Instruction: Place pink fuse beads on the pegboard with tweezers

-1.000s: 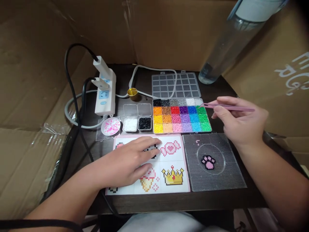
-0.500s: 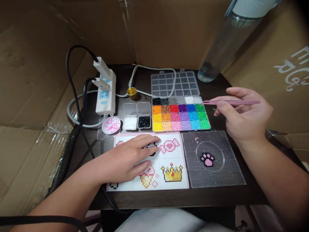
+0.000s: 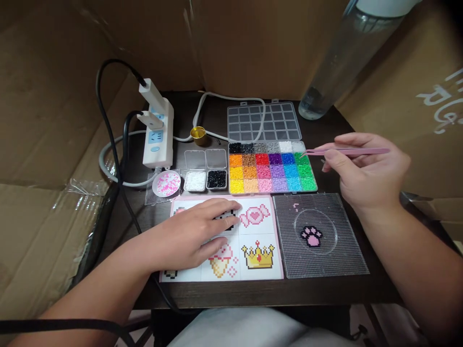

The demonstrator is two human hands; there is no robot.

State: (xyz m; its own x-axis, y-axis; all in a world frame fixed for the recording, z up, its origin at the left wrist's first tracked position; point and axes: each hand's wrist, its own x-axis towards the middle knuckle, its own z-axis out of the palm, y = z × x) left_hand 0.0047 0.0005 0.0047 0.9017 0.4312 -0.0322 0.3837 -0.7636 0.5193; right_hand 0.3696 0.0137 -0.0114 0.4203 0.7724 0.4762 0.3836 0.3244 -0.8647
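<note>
My left hand [image 3: 193, 234] lies flat, fingers stretched, on a pink-edged pattern sheet [image 3: 258, 270] showing a candy, a crown and an ice cream. My right hand [image 3: 365, 176] pinches pink tweezers [image 3: 343, 152], whose tip hovers over the green corner of a bead box [image 3: 271, 172] with many coloured compartments. Below the right hand lies a clear pegboard [image 3: 320, 236] carrying a small pink and black paw of beads [image 3: 311, 236] under a clear round lid.
The bead box's open lid [image 3: 263, 122], two small boxes of white and black beads [image 3: 205, 180], a round dish of pink beads [image 3: 166, 183], a gold cap [image 3: 198, 135], a power strip [image 3: 157, 135] with cables, and a clear bottle [image 3: 338, 62] stand on the dark table between cardboard walls.
My right hand with the tweezers rose slightly and drew back to the right of the bead box. My left hand has stayed on the pattern sheet.
</note>
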